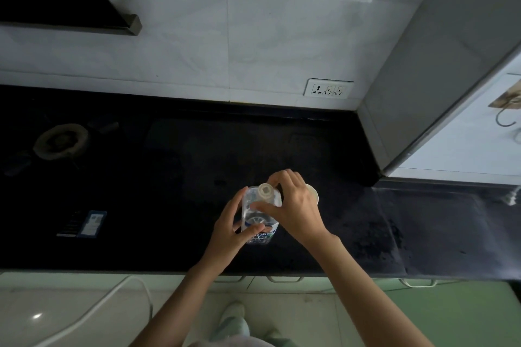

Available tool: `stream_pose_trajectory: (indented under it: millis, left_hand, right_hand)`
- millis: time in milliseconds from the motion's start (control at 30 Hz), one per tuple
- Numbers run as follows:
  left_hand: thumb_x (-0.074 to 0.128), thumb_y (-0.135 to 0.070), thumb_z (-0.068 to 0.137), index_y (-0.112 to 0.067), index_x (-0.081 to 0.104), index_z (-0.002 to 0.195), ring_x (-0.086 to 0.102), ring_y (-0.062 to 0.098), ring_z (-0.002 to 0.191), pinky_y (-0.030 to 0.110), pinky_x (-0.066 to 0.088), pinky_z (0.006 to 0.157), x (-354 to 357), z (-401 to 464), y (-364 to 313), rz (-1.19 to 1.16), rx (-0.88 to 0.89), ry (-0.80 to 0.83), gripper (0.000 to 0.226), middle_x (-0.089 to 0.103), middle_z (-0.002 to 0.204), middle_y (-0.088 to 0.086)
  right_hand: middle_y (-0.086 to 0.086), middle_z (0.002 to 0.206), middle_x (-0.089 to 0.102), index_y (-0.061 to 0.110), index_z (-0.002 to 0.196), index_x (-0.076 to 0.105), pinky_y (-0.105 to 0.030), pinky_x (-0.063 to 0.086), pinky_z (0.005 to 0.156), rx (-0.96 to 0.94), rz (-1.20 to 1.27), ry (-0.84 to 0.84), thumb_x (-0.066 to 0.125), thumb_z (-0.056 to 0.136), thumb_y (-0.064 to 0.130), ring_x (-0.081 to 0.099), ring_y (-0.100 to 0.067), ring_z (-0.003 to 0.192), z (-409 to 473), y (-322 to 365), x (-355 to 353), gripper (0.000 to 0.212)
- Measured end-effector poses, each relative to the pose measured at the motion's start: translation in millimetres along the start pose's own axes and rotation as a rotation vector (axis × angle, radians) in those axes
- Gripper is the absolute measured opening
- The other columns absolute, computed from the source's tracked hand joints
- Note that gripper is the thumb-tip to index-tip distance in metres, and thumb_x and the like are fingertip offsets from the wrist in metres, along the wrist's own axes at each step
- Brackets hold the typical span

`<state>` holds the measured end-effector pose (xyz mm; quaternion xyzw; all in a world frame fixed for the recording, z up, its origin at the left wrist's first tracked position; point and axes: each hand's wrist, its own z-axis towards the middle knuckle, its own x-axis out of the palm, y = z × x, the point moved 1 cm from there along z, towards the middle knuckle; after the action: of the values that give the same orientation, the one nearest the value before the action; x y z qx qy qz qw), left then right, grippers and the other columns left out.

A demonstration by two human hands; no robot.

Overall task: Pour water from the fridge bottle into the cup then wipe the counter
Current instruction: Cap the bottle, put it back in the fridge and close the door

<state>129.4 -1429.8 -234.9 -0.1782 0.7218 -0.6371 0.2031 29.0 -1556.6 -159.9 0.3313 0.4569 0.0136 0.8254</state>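
Note:
A clear plastic water bottle (260,213) with a white cap (265,191) and a blue label stands upright on the black counter (169,191). My left hand (229,229) grips its body from the left. My right hand (293,205) curls round the bottle's upper part beside the cap, thumb across the front. A white cup (313,192) stands just right of the bottle, mostly hidden behind my right hand; only its rim shows.
A gas burner (60,141) sits at the counter's left. A small blue card (92,223) lies left of the bottle. A wall socket (328,89) is behind, and a grey cabinet side (423,87) bounds the right. Drawer handles (283,279) run below the counter edge.

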Motion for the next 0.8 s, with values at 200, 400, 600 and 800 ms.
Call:
stream_pose_trajectory:
  millis: [200,400,600,800]
  left_hand:
    - [0.077,-0.051,0.07,-0.053,0.035,0.137,0.046,0.004,0.131,0.031,0.046,0.104,0,0,1,-0.006,0.006,0.0,0.079,0.043,0.144,-0.021]
    - [0.077,-0.05,0.07,-0.054,0.037,0.136,0.047,0.005,0.131,0.031,0.047,0.103,0,0,1,0.003,0.017,-0.016,0.077,0.044,0.143,-0.021]
    - [0.075,-0.049,0.071,-0.052,0.035,0.137,0.043,-0.001,0.132,0.027,0.047,0.102,1,-1,0,0.01,0.016,-0.008,0.077,0.043,0.141,-0.027]
    - [0.074,-0.052,0.073,-0.053,0.033,0.138,0.046,0.005,0.131,0.028,0.047,0.103,2,-2,2,0.042,0.037,-0.022,0.077,0.043,0.145,-0.018]
  right_hand:
    - [0.006,0.148,0.041,0.017,0.138,0.049,-0.019,0.034,0.11,-0.114,0.226,0.266,0.05,0.098,0.01,0.035,-0.005,0.138,-4,-5,-16,0.04]
    - [0.006,0.107,0.062,0.018,0.112,0.066,-0.017,0.051,0.074,-0.128,0.045,0.093,0.071,0.084,0.021,0.059,-0.01,0.097,2,-5,-10,0.028]
    - [0.006,0.128,0.054,0.017,0.12,0.058,-0.01,0.043,0.085,-0.072,0.113,0.245,0.067,0.086,0.037,0.052,-0.006,0.112,8,6,-11,0.041]
    - [0.004,0.111,0.068,0.013,0.109,0.07,-0.003,0.045,0.078,-0.157,0.125,0.199,0.07,0.083,0.004,0.06,-0.005,0.102,10,3,-15,0.028]
